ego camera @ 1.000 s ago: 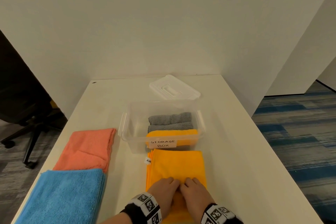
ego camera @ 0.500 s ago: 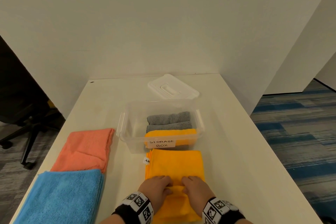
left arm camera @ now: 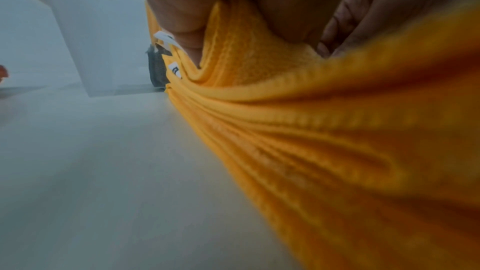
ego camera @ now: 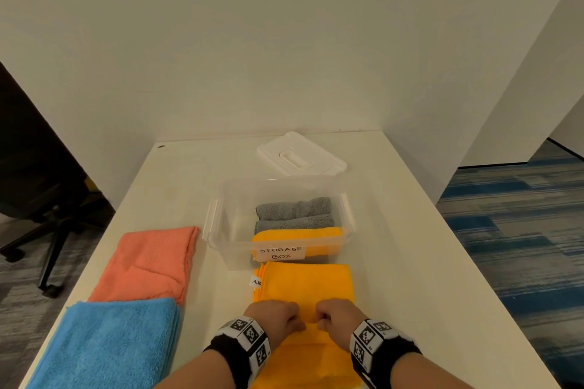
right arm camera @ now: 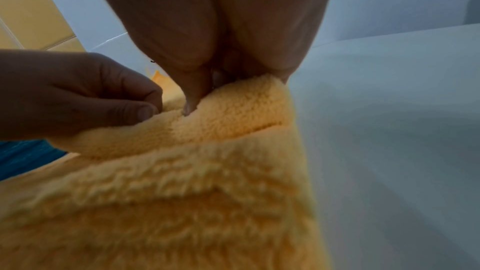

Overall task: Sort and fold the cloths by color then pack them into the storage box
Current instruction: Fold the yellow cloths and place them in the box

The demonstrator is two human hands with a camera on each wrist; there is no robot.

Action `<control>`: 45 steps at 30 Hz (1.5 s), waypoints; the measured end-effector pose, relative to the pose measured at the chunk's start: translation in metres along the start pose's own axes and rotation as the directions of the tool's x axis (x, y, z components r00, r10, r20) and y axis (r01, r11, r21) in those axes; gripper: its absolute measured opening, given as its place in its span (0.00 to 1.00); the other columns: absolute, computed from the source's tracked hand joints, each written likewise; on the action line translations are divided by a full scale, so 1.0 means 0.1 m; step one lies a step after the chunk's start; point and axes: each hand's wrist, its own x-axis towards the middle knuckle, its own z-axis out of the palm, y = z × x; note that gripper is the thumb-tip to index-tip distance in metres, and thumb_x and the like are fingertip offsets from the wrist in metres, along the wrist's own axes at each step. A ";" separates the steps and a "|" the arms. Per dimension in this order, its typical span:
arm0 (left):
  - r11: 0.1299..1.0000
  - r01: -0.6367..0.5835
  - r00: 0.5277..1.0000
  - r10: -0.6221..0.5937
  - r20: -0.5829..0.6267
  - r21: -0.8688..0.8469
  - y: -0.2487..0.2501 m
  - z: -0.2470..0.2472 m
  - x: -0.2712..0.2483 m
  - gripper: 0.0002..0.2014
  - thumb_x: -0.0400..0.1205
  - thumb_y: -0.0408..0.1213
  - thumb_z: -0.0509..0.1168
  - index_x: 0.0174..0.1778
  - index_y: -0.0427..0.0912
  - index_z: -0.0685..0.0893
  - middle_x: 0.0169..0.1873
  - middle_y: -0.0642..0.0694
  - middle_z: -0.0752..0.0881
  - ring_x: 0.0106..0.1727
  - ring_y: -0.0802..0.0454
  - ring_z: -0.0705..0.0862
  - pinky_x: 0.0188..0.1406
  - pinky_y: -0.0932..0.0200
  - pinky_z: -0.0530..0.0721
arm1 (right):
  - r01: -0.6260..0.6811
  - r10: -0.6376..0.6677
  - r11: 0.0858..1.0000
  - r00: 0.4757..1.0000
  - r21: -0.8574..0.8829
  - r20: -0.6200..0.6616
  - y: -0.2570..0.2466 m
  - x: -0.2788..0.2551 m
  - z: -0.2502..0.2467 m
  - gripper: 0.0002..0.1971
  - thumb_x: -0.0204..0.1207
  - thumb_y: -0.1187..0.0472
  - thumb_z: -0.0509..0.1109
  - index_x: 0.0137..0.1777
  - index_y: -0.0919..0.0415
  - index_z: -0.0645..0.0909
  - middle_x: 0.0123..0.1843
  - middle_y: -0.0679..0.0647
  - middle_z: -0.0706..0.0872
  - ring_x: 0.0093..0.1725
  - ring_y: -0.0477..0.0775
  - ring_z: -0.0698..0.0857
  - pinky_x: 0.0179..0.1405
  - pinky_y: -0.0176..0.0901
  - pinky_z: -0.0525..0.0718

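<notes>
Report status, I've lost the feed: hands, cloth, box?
Left hand and right hand both pinch a fold in the yellow cloth. Storage box open, one yellow, two grey inside. Nothing in the way.

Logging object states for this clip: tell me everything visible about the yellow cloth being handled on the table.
The yellow cloth is a fluffy, microfibre-looking towel, folded into layers, lying flat on the white table just in front of the storage box. A small white tag sticks out at its left edge. The left hand and right hand pinch a raised ridge across its middle.
</notes>
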 end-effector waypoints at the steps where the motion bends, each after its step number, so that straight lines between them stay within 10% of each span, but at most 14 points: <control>1: 1.000 0.004 1.000 -0.004 0.010 -0.001 0.00 -0.01 0.01 0.19 0.85 0.57 0.53 0.53 0.45 0.78 0.51 0.43 0.85 0.53 0.44 0.82 0.44 0.56 0.72 | -0.007 0.007 1.000 1.000 -0.002 0.003 0.00 0.01 0.00 0.06 0.83 0.64 0.60 0.51 0.54 0.78 0.50 0.49 0.76 0.49 0.50 0.74 0.48 0.37 0.70; 4: 1.000 0.012 1.000 -0.013 0.018 0.012 0.03 -0.04 0.00 0.20 0.84 0.57 0.54 0.54 0.44 0.79 0.51 0.43 0.85 0.53 0.44 0.82 0.45 0.56 0.72 | -0.046 0.047 0.999 0.999 -0.021 0.024 -0.03 0.03 -0.03 0.08 0.82 0.64 0.62 0.54 0.59 0.82 0.52 0.50 0.77 0.50 0.49 0.74 0.51 0.39 0.74; 9: 0.990 -0.071 0.989 0.085 -0.117 0.124 0.08 -0.03 -0.05 0.14 0.85 0.50 0.57 0.57 0.44 0.77 0.57 0.45 0.79 0.59 0.45 0.75 0.56 0.52 0.70 | -0.137 0.134 0.987 0.990 -0.084 -0.040 -0.04 0.15 0.03 0.17 0.79 0.65 0.64 0.32 0.49 0.65 0.42 0.50 0.77 0.46 0.53 0.76 0.46 0.41 0.76; 14: 0.951 -0.207 0.978 0.210 0.010 0.232 0.43 -0.01 -0.13 0.14 0.86 0.34 0.53 0.65 0.36 0.72 0.60 0.35 0.73 0.58 0.36 0.73 0.43 0.46 0.69 | -0.152 0.130 0.969 0.984 -0.193 -0.122 -0.02 0.16 0.04 0.18 0.78 0.67 0.61 0.31 0.51 0.60 0.33 0.47 0.66 0.32 0.49 0.67 0.39 0.43 0.69; 19: 0.969 -0.155 0.987 0.161 -0.018 0.193 0.47 0.09 -0.23 0.16 0.86 0.35 0.51 0.68 0.37 0.71 0.62 0.35 0.72 0.60 0.36 0.72 0.52 0.44 0.74 | -0.065 0.032 0.975 0.987 -0.213 -0.156 0.07 0.10 0.10 0.18 0.79 0.61 0.62 0.31 0.50 0.59 0.33 0.45 0.63 0.44 0.54 0.70 0.38 0.43 0.66; 30: 0.997 -0.065 0.993 0.067 -0.092 0.034 0.29 0.14 -0.12 0.13 0.85 0.36 0.57 0.65 0.44 0.73 0.63 0.44 0.73 0.62 0.44 0.72 0.60 0.50 0.74 | 0.173 -0.216 0.958 0.960 -0.228 -0.178 0.29 -0.06 0.11 0.11 0.84 0.54 0.58 0.58 0.59 0.77 0.60 0.53 0.77 0.58 0.53 0.76 0.47 0.37 0.64; 45: 0.995 0.068 0.995 -0.072 0.062 0.071 0.40 -0.07 0.04 0.11 0.83 0.34 0.60 0.59 0.42 0.80 0.58 0.41 0.78 0.61 0.43 0.76 0.62 0.52 0.76 | 0.291 -0.339 0.912 0.931 -0.289 -0.133 -0.04 -0.19 0.08 0.12 0.82 0.65 0.57 0.62 0.62 0.77 0.62 0.60 0.78 0.61 0.61 0.77 0.53 0.47 0.73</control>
